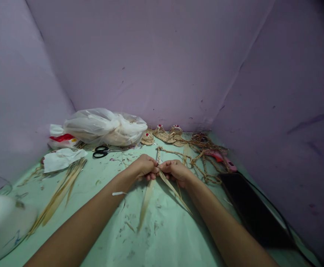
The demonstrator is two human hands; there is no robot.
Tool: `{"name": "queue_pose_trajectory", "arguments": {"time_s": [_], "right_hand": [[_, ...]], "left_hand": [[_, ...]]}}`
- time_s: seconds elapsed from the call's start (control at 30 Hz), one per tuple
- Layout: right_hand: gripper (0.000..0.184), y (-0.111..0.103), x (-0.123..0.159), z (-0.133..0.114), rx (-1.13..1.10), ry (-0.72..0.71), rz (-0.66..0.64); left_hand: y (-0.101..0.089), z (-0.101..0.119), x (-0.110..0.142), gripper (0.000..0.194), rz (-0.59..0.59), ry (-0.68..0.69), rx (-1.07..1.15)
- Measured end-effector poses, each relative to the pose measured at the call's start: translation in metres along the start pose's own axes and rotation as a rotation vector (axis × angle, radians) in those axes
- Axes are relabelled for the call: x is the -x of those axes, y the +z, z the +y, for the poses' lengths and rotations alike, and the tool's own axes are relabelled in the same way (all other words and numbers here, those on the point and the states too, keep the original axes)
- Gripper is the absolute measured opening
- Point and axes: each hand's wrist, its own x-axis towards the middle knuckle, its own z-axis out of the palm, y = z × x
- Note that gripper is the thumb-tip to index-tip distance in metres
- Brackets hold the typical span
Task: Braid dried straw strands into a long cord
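My left hand [145,167] and my right hand [175,171] meet at the middle of the pale green table [162,237], both pinched shut on the near end of a straw braid [158,155]. Loose flat straw strips [148,200] hang down from the pinch toward me and cross over each other. The braid runs away from my hands toward a tangle of braided straw rope [203,163] at the back right.
Black scissors [101,151] lie at the back left, near a clear plastic bag [103,127] and crumpled white paper [62,158]. A bundle of straw stalks [59,193] lies left. Small woven straw pieces [164,135] sit by the wall. A pink glue gun [223,158], a black device [248,207] and a white bowl [3,222] are around.
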Motion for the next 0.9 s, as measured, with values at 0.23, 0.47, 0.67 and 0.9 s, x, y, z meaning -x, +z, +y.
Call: {"name": "queue_pose_trajectory", "arguments": {"time_s": [0.23, 0.47, 0.67, 0.9], "right_hand": [[0.007, -0.007, -0.005, 0.006, -0.051, -0.03, -0.073], [0.009, -0.007, -0.001, 0.003, -0.054, -0.01, -0.136], [0.005, -0.009, -0.003, 0.005, -0.042, 0.006, -0.096], [0.003, -0.007, -0.001, 0.001, 0.0, -0.078, -0.097]], "left_hand": [[0.0, 0.001, 0.0, 0.011, -0.063, -0.115, 0.0], [-0.002, -0.001, -0.001, 0.006, -0.024, -0.113, -0.065], [-0.009, -0.005, -0.002, 0.013, -0.16, 0.0, 0.076], [-0.009, -0.002, 0.0, 0.015, -0.149, -0.013, 0.026]]}}
